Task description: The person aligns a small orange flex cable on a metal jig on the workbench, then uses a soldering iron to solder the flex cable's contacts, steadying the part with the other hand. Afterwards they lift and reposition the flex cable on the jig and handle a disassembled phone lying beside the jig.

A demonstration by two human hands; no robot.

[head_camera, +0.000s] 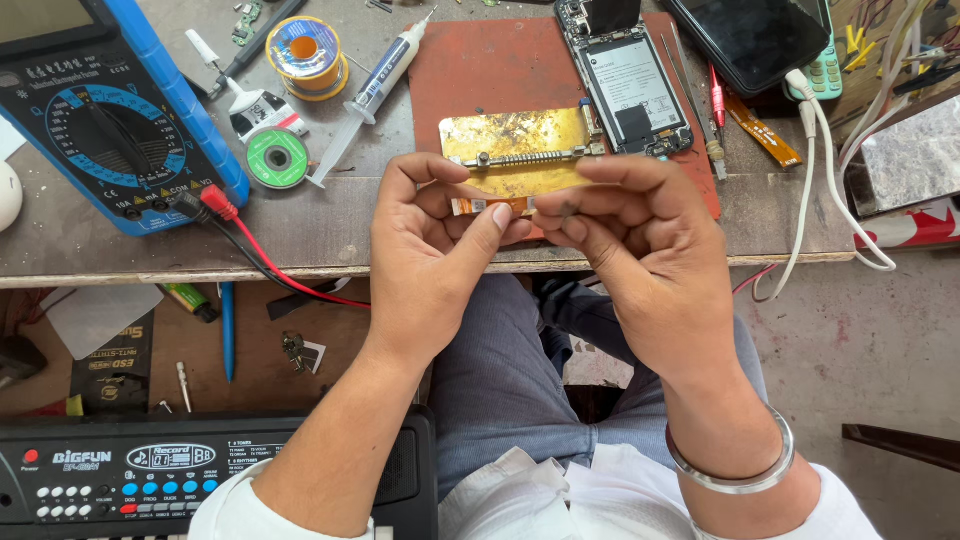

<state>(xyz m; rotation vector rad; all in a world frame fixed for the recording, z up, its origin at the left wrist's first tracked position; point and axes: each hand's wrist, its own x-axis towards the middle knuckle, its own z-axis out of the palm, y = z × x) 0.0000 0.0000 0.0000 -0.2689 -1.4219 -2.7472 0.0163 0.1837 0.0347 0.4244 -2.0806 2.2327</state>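
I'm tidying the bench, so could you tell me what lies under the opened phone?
The opened phone lies on a red-brown mat; whatever sits beneath the mat is covered.

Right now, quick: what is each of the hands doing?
Left hand: closed, pinching one end of the small orange flex strip.
Right hand: closed, pinching its other end.

flex strip (490, 206): mostly hidden by fingers | multimeter (100, 110): cut off top-left

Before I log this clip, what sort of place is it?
Most likely a phone repair bench: an opened phone, a blue multimeter and solder spools lie on the worktable beyond both hands.
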